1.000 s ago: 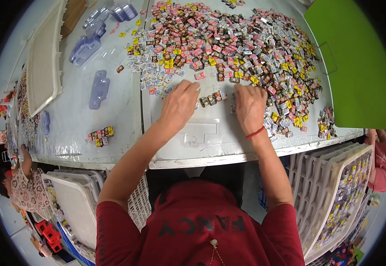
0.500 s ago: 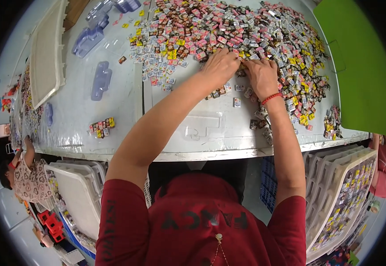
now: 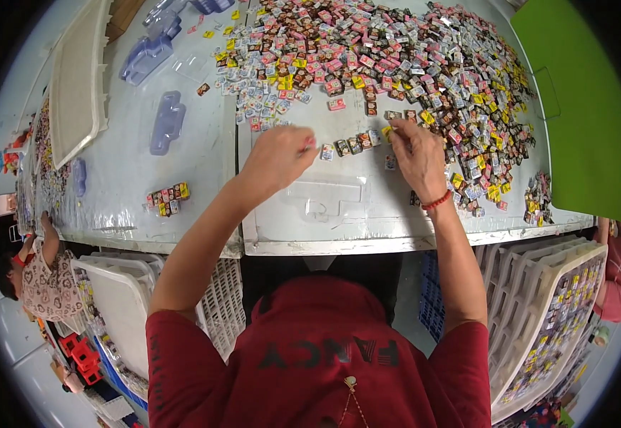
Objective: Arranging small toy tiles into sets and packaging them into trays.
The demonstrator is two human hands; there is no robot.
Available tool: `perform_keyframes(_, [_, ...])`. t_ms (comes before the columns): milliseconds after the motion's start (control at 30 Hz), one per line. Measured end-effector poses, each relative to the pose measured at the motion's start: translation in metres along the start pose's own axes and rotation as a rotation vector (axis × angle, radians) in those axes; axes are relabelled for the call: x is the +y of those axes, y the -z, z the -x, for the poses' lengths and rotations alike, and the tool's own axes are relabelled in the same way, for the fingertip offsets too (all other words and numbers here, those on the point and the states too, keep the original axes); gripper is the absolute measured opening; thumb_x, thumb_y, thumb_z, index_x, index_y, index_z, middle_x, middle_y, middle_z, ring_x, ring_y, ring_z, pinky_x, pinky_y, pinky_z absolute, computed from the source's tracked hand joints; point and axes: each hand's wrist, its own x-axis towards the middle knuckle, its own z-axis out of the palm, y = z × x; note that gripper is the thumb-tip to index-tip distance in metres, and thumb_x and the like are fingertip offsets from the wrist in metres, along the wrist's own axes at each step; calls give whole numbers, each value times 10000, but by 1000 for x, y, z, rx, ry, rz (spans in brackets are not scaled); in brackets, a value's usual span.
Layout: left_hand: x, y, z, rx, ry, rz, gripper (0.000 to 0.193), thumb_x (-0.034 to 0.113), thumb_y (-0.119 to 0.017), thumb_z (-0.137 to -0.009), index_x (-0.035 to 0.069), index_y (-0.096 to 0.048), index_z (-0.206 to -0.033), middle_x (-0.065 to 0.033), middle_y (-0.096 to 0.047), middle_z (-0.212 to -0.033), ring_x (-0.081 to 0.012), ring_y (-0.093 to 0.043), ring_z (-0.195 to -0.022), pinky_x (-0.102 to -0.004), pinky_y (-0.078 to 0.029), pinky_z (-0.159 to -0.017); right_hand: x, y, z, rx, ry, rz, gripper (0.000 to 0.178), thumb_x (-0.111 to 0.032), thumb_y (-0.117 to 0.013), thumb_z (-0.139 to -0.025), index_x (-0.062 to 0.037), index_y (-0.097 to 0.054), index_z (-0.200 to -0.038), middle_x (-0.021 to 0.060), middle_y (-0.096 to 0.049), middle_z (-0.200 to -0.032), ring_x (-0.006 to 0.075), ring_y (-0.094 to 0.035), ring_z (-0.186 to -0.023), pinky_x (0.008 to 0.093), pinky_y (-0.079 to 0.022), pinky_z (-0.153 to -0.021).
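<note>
My left hand [image 3: 278, 158] pinches a pink block [image 3: 309, 145]; what my right hand [image 3: 419, 151] grips, I can't tell. I'm likely building the block row [image 3: 354, 145] in from the bench's front edge [image 3: 324, 247]; next needs square placing.

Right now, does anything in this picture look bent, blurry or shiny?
Head view: the front edge of the table bends, and the corners are black; head view: the left hand looks blurred; head view: glare streaks the table's left side.

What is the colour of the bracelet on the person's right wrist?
The bracelet is red, seen in the head view.
</note>
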Motion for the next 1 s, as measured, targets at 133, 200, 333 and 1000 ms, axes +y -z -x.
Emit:
perform_keyframes(133, [-13, -13, 18, -66, 73, 3, 183, 202, -650, -810, 32, -622, -875, -172, -614, -747, -361, -601, -729, -424, -468, -661, -6, -14, 4, 36, -58, 145, 183, -133, -650, -841, -42, -654, -1000, 93, -695, -800, 234, -634, -721, 370, -452, -705])
perform_keyframes(200, [-10, -17, 15, -46, 76, 41, 196, 201, -665, -799, 24, -617, -867, -177, -614, -738, -367, -600, -719, -426, -466, -653, -5, -18, 4, 54, -142, 86, 151, -128, -647, -836, -48, -665, -963, 91, -692, -792, 241, -621, -730, 380, -423, -734])
perform_keyframes(333, [1, -15, 11, -68, 172, 114, 256, 200, -703, -770, 19, -637, -937, -184, -632, -755, -359, -616, -716, -414, -478, -655, -16, -27, 6, 113, -77, 232, 119, -117, -645, -830, -46, -666, -923, 99, -685, -786, 269, -617, -724, 378, -422, -738])
perform_keyframes(1000, [-8, -40, -4, 138, -233, 46, 470, 116, -762, -702, 6, -579, -1121, -141, -605, -1038, -329, -558, -947, -400, -471, -834, -6, 2, -4, -257, 180, 142, 440, -166, -710, -777, -92, -576, -1190, 123, -624, -1108, 310, -598, -1005, 371, -513, -832])
